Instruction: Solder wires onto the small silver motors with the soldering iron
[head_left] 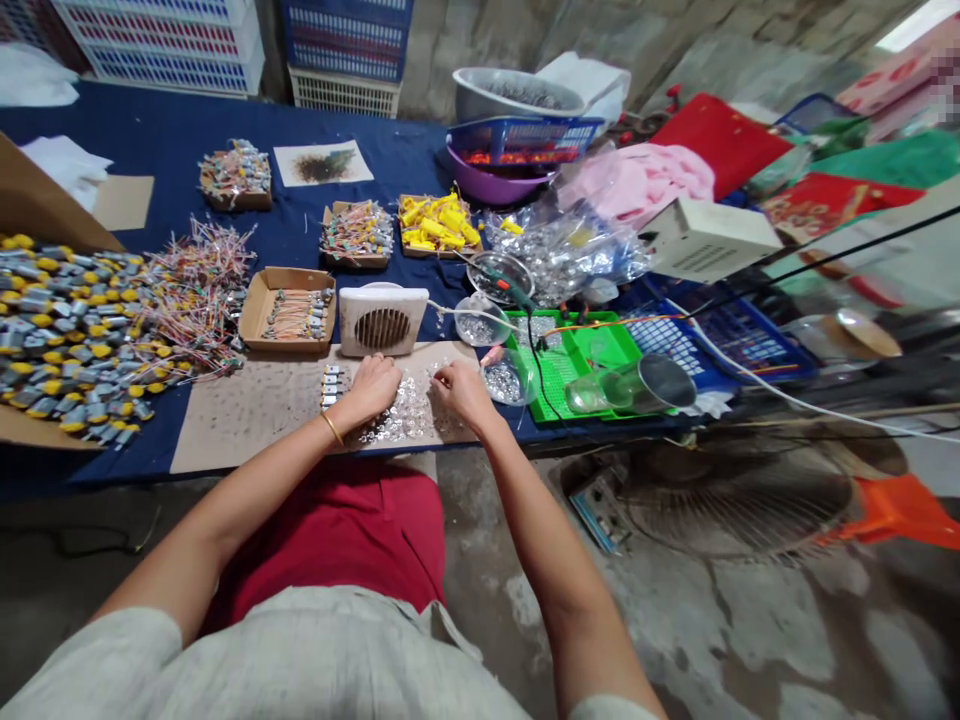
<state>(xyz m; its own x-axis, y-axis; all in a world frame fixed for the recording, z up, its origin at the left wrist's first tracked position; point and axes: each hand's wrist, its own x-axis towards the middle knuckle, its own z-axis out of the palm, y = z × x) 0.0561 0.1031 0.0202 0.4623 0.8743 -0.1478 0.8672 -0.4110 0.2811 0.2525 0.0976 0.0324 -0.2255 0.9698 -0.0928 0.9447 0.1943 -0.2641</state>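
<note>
Two hands [377,386] [460,393], one cardboard sheet [240,425], many pieces [409,412]

Stacked white crates [169,45], fan [742,505] on floor [757,630]

Pale shirt [360,650], red bottoms [397,520], gold bangle [331,429]

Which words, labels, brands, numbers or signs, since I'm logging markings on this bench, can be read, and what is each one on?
None can be read.
Red packaging at right: golden marks, too blurred to tell whether they are letters.
White vented box: no readable text.
Small clear pieces by the hands: any marking would be too small to read.
</note>
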